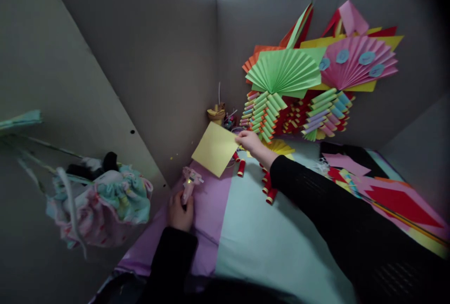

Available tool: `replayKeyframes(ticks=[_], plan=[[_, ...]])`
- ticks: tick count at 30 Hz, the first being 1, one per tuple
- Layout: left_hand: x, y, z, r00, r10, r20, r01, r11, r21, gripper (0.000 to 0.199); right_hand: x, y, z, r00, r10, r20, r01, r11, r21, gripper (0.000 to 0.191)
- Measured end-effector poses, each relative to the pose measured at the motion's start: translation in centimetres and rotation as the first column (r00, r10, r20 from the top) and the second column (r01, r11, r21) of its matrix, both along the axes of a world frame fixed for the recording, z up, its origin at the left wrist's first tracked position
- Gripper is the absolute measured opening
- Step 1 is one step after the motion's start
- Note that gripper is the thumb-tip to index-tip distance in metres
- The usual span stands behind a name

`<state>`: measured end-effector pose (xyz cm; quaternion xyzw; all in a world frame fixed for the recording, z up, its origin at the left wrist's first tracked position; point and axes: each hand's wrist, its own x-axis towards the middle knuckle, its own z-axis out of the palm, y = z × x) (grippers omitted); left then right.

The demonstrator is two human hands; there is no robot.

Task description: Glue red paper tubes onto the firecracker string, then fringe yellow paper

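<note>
The head camera looks forward (and down) over the table (pixel 258 243).

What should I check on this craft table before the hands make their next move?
1. Glue gun secure: ok, the left hand is wrapped around its handle.
2. Glue gun hot: cannot tell; a small yellow light shows on it, but heat does not.
3. Yellow sheet held: ok, the right hand pinches it at one corner.
4. Glue on the sheet: cannot tell, none is visible on the side in view.
5. Table beside the right sleeve free of loose parts: not ok, red rolls lie there.
</note>
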<state>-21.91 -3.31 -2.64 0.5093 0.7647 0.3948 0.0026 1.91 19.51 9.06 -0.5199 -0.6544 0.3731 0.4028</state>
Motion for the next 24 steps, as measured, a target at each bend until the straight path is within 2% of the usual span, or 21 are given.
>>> replayKeyframes(ticks=[6,9,12,17,20,24], plan=[[0.0,0.2,-0.1,0.999,0.018,0.051,-0.016,0.999,-0.032,0.042,5.1,1.7,0.8,0.950,-0.124,-0.286,0.100,0.990,-0.097,0.010],[0.0,-0.1,0.7,0.998,0.001,0.065,0.001,1.000,-0.030,0.040,7.6,1.6,0.5,0.900,-0.195,-0.389,0.132,0.974,-0.184,0.011],[-0.3,-0.8,2.5,1.000,-0.019,0.014,0.020,0.999,-0.036,0.038,9.4,0.8,-0.4,0.859,-0.240,-0.453,0.124,0.955,-0.271,0.012],[-0.9,-1.6,6.8,0.991,0.001,-0.135,-0.018,0.992,-0.127,0.035,10.9,-1.4,-2.0,0.815,-0.277,-0.510,0.071,0.920,-0.385,0.014],[-0.2,-0.2,8.2,0.974,-0.062,-0.220,0.009,0.973,-0.233,0.037,11.1,-3.2,-2.3,0.794,-0.268,-0.545,0.045,0.921,-0.387,0.015],[1.5,3.3,7.7,0.928,-0.173,-0.329,0.029,0.916,-0.401,0.035,11.3,-5.3,-2.0,0.789,-0.201,-0.580,0.039,0.959,-0.280,0.016]])
